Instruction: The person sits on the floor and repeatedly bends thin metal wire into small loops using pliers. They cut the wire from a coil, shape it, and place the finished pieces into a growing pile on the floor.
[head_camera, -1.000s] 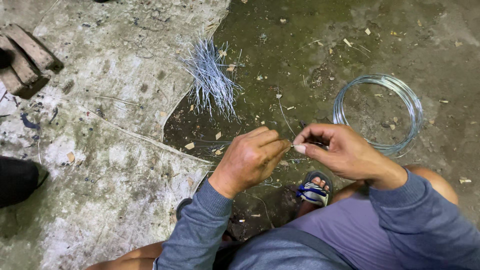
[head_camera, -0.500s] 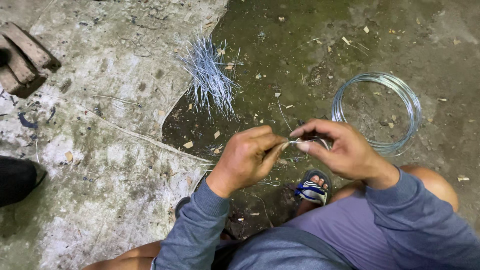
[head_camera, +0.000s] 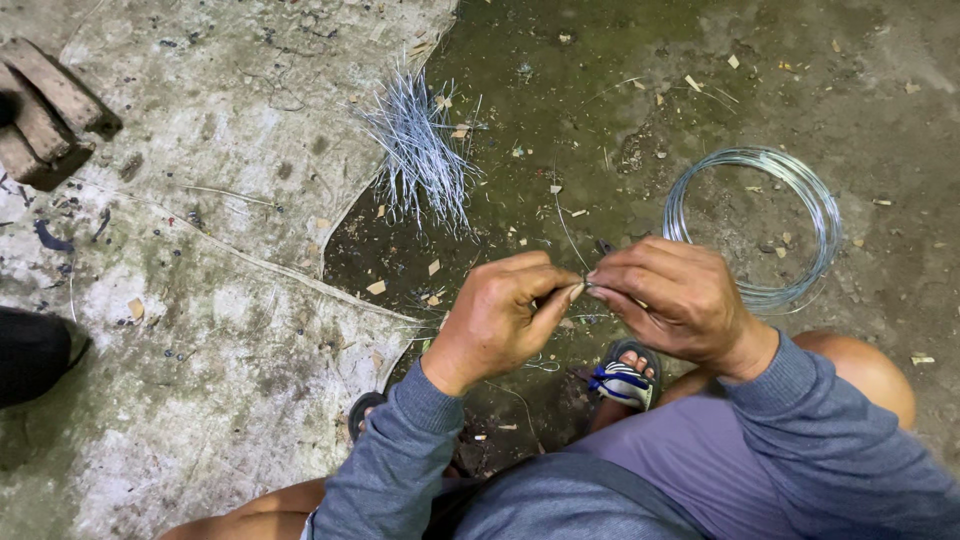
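I see my left hand (head_camera: 500, 315) and right hand (head_camera: 672, 298) pinching a thin grey wire piece (head_camera: 583, 288) between meeting fingertips, near the shiny round wire coil (head_camera: 822, 215).

A thin short wire piece (head_camera: 583, 289), mostly hidden, pinched between fingertips of both hands.

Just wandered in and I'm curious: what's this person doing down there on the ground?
A person squats over a rough floor, working a thin piece of wire between the fingertips of both hands. The left hand and right hand meet in front of them, pinching the wire where they touch. A coil of wire lies just beyond the right hand, and a pile of short cut wire pieces sits farther off. A sandalled foot shows below the hands.
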